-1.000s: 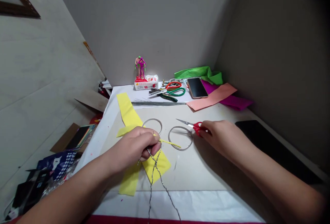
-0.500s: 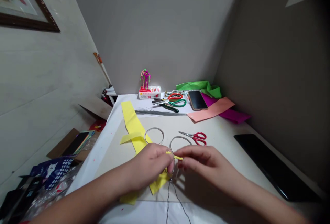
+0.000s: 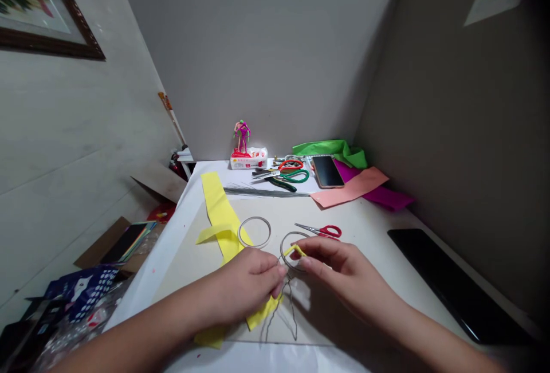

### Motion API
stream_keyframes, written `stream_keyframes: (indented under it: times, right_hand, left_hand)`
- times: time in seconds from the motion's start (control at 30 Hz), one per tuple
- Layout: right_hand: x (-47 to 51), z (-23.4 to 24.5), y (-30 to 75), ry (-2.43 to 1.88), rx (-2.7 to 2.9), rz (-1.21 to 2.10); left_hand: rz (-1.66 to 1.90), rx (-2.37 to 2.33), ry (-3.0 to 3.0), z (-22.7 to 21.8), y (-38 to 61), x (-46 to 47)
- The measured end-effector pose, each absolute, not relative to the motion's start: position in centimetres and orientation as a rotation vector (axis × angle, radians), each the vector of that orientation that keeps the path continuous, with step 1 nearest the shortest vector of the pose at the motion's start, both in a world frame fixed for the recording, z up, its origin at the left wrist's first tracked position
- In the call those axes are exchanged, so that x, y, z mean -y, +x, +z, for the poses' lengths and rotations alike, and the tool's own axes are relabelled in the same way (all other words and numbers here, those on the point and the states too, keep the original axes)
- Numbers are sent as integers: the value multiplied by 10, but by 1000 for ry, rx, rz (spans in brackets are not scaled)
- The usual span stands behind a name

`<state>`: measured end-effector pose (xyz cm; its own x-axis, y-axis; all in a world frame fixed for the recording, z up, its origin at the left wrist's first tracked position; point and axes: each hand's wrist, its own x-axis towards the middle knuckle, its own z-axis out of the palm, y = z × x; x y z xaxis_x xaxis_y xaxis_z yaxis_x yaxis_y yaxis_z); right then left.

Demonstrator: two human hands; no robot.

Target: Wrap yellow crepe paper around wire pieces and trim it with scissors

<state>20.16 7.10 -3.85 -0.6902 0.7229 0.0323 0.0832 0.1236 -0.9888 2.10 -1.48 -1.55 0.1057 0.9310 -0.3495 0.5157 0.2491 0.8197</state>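
Observation:
My left hand (image 3: 251,278) is closed in a pinch on a twisted wire frame (image 3: 293,310), whose two thin legs hang below the fingers. A narrow yellow paper strip (image 3: 296,248) rises from the frame and bends over at the top. My right hand (image 3: 344,267) pinches its far end between thumb and fingertips. How the strip sits on the wire is partly hidden by the fingers. Under my left hand lies a long yellow crepe-paper band (image 3: 218,201). Just beyond my hands are two wire rings (image 3: 270,232) (image 3: 281,244) and small red-handled scissors (image 3: 330,230).
Larger scissors (image 3: 296,176), a phone (image 3: 327,172) and thin wires (image 3: 266,192) lie at the back. A small pipe-cleaner figure (image 3: 242,135) stands on a tissue pack (image 3: 249,160). Coloured paper (image 3: 352,187) and a black slab (image 3: 451,281) are on the right; grey panels surround the table.
The yellow strip now arches up between my hands, where before it lay nearly straight. The wire legs have swung up and shifted, and the view has tilted slightly upward.

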Motion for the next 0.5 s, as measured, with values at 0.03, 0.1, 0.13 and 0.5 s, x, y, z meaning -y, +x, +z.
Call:
stream_keyframes:
  times: [0.03, 0.1, 0.13, 0.5]
  right_hand:
    - [-70, -39, 202, -758, 1872, 1641]
    - [-68, -39, 202, -740, 1817, 1722]
    - [-67, -39, 203, -735, 1787, 1765]
    - [-73, -39, 209, -695, 1620, 2054]
  left_hand:
    - [538, -1550, 1409, -16, 23, 15]
    - [560, -1647, 1502, -16, 26, 16]
    - [578, -1714, 1572, -16, 28, 17]
    - [523, -1681, 2004, -12, 35, 23]
